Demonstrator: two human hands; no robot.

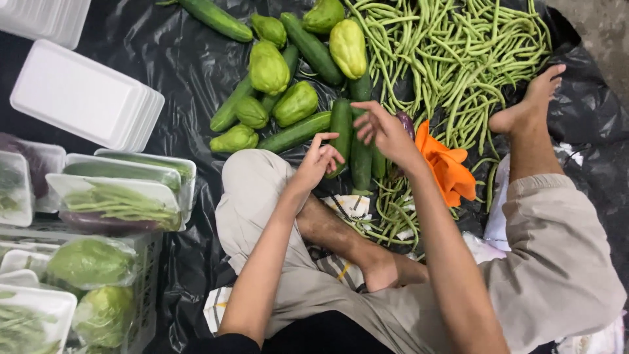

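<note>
Seated cross-legged, 2 bare arms reached forward. Left hand [319,159] hovered palm-down, fingers loosely curled, empty. Right hand [383,128] was raised slightly further out, fingers spread and bent, empty. Right leg was stretched out, bare foot forward; left leg folded.

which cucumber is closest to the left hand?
The upright cucumber just beyond the left hand; its lower end sits at the fingertips. The other cucumbers lie farther up or to the side.

Both hands, left hand [319,160] and right hand [383,128], hover empty over cucumbers [350,147] beside green beans [452,59].
</note>
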